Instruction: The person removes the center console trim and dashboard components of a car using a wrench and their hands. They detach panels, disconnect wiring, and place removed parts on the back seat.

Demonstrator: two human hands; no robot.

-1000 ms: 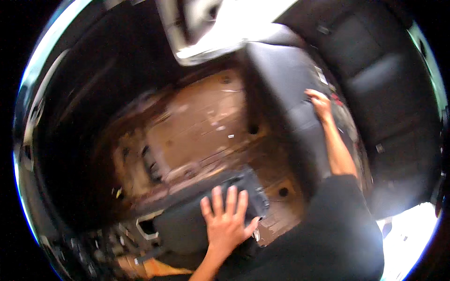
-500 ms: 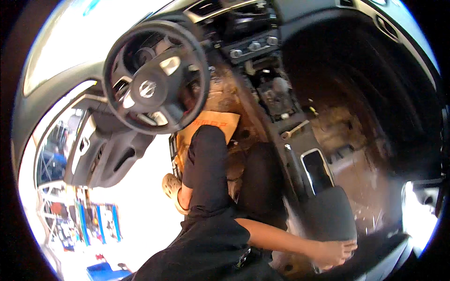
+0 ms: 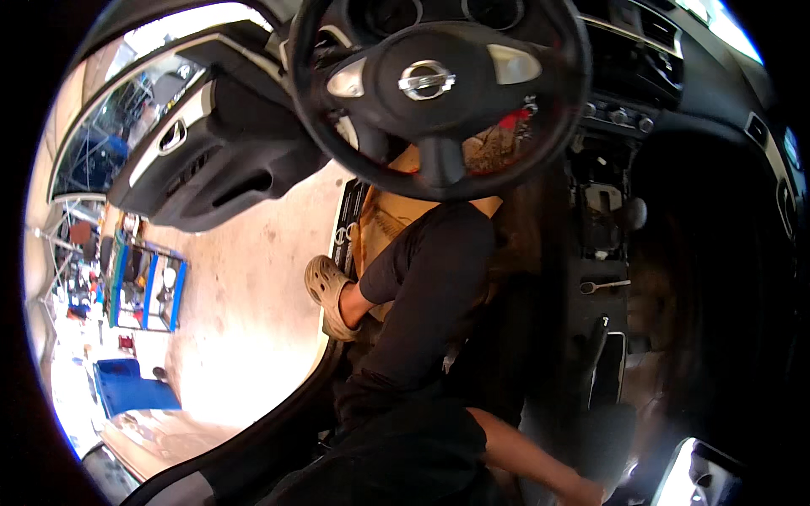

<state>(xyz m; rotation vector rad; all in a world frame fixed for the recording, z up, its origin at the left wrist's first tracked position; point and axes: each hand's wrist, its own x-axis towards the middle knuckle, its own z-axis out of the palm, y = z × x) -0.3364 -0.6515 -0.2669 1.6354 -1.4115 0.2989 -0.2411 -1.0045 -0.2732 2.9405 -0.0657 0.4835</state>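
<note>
Right forearm now reaches lower, rearward.

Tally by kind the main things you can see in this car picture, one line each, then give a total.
Steering wheel: 1
Open car door: 1
Tan clog shoe: 1
Wrench: 1
Blue racks outside: 2
Hands: 1
Total: 7

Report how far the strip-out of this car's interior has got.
Done: the floor under the steering wheel shows bare brown metal, and the centre console is opened up, with a wrench lying on it. In hand: the right hand reaches down at the lower edge; its grasp is hidden. Left: the wheel, the dashboard and the door panel remain fitted.
</note>
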